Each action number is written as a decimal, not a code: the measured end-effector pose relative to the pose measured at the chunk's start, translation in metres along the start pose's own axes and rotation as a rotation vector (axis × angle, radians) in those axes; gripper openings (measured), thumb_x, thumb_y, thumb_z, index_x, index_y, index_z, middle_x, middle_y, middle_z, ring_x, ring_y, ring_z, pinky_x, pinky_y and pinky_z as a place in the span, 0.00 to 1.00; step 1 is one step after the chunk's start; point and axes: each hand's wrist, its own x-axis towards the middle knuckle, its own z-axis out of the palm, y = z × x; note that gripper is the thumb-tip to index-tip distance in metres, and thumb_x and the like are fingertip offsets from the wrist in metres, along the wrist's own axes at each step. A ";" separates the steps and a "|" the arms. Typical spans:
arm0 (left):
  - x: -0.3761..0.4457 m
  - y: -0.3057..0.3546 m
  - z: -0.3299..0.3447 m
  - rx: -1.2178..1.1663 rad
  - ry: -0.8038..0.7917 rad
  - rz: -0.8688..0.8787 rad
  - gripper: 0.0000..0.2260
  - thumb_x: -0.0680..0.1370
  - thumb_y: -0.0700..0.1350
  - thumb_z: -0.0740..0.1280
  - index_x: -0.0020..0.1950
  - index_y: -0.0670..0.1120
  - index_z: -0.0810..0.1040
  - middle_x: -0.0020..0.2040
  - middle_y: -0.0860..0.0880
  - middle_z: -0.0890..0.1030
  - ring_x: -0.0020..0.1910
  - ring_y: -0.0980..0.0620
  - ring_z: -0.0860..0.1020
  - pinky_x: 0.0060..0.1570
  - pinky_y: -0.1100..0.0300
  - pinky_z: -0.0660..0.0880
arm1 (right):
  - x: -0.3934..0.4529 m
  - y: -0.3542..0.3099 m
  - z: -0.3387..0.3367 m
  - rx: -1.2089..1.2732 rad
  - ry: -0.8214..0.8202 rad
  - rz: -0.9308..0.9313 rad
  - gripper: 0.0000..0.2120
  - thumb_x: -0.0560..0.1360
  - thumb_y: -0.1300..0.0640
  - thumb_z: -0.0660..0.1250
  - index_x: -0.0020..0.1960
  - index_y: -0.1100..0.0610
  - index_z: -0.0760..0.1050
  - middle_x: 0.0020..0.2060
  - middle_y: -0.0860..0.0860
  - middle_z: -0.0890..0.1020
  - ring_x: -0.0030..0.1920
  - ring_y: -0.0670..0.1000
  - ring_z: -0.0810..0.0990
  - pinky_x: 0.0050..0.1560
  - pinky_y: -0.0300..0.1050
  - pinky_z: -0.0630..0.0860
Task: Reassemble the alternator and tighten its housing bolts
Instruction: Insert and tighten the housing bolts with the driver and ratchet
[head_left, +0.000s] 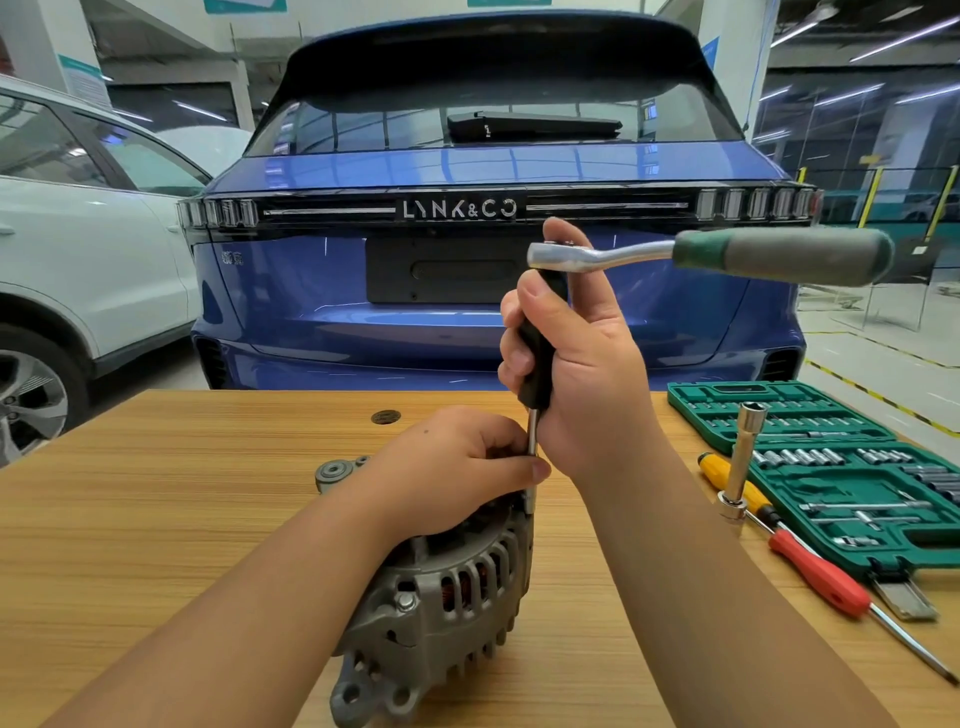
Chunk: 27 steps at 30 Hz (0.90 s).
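Wooden table (156, 519) bears grey ribbed alternator (447, 587), copper windings showing.

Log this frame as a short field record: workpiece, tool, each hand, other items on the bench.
workpiece: alternator lying on wooden table
tool: ratchet wrench on a black-handled extension, upright over the housing edge
right hand: grips the extension handle
left hand: pinches the shaft near the socket
bench: green socket set case, two screwdrivers, standing deep socket
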 end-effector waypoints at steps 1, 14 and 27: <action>0.000 0.000 0.000 -0.001 -0.004 0.000 0.08 0.80 0.59 0.67 0.51 0.58 0.83 0.45 0.56 0.83 0.43 0.60 0.80 0.50 0.50 0.80 | 0.000 0.000 0.001 -0.007 0.004 -0.005 0.15 0.79 0.58 0.66 0.61 0.41 0.77 0.37 0.51 0.75 0.29 0.47 0.69 0.30 0.39 0.69; 0.000 0.001 0.000 -0.021 -0.016 0.002 0.07 0.79 0.59 0.67 0.49 0.59 0.82 0.44 0.61 0.82 0.43 0.63 0.79 0.44 0.58 0.78 | 0.002 -0.005 -0.004 0.160 -0.027 0.163 0.30 0.78 0.31 0.53 0.58 0.55 0.78 0.34 0.51 0.75 0.27 0.48 0.66 0.32 0.44 0.58; -0.002 0.000 0.000 -0.024 -0.010 0.009 0.06 0.79 0.59 0.67 0.47 0.60 0.81 0.44 0.62 0.81 0.42 0.63 0.79 0.41 0.60 0.76 | 0.002 -0.004 -0.010 0.138 -0.137 0.129 0.13 0.78 0.55 0.65 0.62 0.44 0.76 0.39 0.48 0.77 0.32 0.45 0.71 0.34 0.39 0.68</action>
